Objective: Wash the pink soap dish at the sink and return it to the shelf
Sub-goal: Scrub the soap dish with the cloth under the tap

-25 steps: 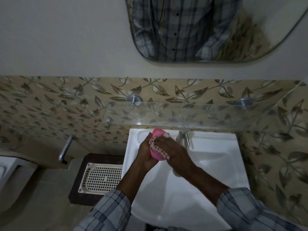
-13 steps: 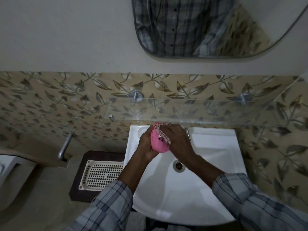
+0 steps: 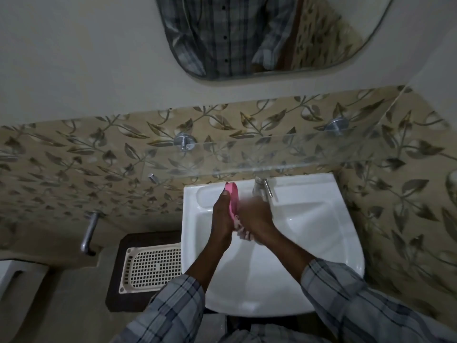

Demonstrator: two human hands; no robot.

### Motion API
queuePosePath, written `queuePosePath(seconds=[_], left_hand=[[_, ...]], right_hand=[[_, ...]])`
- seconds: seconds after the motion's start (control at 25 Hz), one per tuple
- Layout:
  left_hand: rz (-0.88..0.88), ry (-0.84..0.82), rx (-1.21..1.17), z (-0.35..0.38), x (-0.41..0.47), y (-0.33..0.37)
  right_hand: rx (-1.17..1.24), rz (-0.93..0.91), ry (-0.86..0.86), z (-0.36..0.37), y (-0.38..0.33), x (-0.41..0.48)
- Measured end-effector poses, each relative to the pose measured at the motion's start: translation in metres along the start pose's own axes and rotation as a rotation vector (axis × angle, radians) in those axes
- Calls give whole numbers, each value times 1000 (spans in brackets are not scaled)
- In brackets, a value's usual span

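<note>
Plaid sleeves nearest, both forearms over the white sink. My left hand grips the pink soap dish, held on edge above the basin. My right hand lies against its other face; motion blur, cannot tell its grip. Just beyond: tap. Above that, glass shelf, then mirror.

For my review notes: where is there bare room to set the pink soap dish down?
The glass shelf is bare between its two brackets. The sink ledge right of the tap is free, as is the basin's right half. It is crowded left of the tap, where the left hand and right hand grip the pink soap dish.
</note>
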State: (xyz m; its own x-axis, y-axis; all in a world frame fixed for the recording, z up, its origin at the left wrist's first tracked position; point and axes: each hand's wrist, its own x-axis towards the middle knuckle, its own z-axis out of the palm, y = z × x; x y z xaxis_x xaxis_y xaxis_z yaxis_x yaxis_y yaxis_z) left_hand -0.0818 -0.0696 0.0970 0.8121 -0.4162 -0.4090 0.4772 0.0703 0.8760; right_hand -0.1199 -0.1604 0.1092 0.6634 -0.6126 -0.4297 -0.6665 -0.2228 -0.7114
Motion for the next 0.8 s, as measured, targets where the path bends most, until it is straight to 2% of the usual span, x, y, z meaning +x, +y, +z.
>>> queuePosePath(seconds=[0.04,0.12,0.16,0.2,0.28,0.4,0.52,0.56,0.64,0.72,0.8], left_hand=[[31,-7,23,-4,1,-1],[62,-57,98,-2,-4,2],[64,-105,123,0,-7,3],[54,-145,124,1,-9,2],[-14,-135,93,1,-4,3],[-160,-39,-15,-9,6,8],[-180,-107,-45,-3,4,0],[-173,-93,-68,-1,5,1],[-159,-57,-101,1,11,11],[-85,-109,6,5,18,21],[64,-195,293,20,20,31]], right_hand=[[43,3,-64,3,3,-1],[335,97,-72,-1,6,6],[469,149,-3,-4,8,11],[495,142,89,-9,7,11],[398,-20,190,-8,9,-2],[165,-350,111,7,20,-32],[183,-325,279,1,22,-12],[184,-330,270,-2,19,-11],[178,-361,66,-13,20,-18],[349,-324,-89,-35,29,-23],[694,-159,57,-60,47,-11]])
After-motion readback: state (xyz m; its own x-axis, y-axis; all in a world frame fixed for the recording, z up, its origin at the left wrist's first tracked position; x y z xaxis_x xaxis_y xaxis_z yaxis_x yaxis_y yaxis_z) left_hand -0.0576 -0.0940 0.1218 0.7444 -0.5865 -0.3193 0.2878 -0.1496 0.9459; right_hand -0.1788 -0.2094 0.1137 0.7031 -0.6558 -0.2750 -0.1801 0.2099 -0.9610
